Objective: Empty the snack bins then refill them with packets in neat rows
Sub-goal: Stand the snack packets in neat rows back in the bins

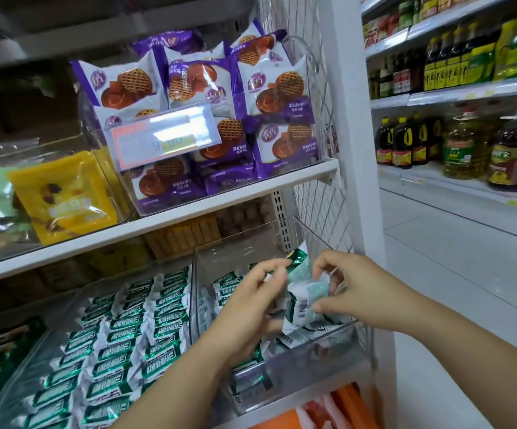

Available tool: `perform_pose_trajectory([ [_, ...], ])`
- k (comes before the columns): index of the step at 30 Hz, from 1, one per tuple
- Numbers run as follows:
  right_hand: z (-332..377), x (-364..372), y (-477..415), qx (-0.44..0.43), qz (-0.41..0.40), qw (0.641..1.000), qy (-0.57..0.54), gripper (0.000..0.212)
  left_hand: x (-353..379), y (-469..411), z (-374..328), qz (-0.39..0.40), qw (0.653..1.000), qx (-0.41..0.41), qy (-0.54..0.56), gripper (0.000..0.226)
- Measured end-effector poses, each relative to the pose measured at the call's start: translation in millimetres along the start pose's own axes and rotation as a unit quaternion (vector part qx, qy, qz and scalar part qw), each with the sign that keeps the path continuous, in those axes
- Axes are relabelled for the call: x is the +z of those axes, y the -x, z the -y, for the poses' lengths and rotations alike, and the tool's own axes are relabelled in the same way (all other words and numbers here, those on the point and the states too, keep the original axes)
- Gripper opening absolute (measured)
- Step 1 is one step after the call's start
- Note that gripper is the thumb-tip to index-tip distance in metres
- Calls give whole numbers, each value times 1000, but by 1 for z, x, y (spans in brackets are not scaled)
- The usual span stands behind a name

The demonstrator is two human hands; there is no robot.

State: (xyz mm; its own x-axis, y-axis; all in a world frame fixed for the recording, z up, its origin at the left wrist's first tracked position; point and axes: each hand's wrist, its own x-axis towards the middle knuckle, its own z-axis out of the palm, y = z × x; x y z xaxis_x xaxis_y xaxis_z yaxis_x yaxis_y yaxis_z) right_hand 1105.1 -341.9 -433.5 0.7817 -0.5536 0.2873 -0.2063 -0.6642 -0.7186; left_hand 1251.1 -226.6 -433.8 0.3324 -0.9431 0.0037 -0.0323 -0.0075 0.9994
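Packets [303,300] blurred, pinched by left hand [251,300], right hand [354,284]

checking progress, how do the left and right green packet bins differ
The left bin is full of packets in neat rows; the right bin holds a jumble. No hand is in the left bin; the left hand and right hand grip packets over the right bin. Both are clear and hold green packets.

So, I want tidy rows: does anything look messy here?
Yes: the green packets in the right bin lie jumbled, unlike the neat rows in the left bin. The left hand and right hand grip a bunch.
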Motion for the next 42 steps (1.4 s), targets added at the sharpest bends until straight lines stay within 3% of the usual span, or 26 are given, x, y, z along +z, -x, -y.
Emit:
perform_pose_trajectory([
  [2,3,-4,2,-12,5,1000,4,32,-2,4,-4,-18,999,-2,41,20],
  [6,6,-8,7,-29,-16,999,-6,25,-8,9,-7,-72,992,71,-74,26],
  [9,3,-8,11,-52,-41,998,14,29,-12,12,-7,-140,924,166,-314,59],
  [11,-4,-5,18,-55,-66,996,21,36,-10,14,-4,-150,888,198,-387,77],
  [16,-3,5,43,-47,-217,975,-27,42,1,22,2,-135,881,190,-411,101],
  [18,6,15,50,-49,-238,968,-67,43,9,26,3,-122,886,198,-400,103],
  [22,15,36,63,-48,-232,965,-109,43,16,33,2,-117,897,194,-381,103],
  [28,18,30,61,81,-198,906,-365,15,20,42,0,-107,895,209,-379,98],
  [34,17,21,54,141,-133,848,-494,34,32,42,-3,-82,865,258,-422,102],
  [38,13,15,48,139,-89,847,-506,48,32,39,-3,-76,860,270,-426,103],
  [42,13,8,48,127,-52,865,-483,39,27,39,-1,-57,857,277,-431,107],
])
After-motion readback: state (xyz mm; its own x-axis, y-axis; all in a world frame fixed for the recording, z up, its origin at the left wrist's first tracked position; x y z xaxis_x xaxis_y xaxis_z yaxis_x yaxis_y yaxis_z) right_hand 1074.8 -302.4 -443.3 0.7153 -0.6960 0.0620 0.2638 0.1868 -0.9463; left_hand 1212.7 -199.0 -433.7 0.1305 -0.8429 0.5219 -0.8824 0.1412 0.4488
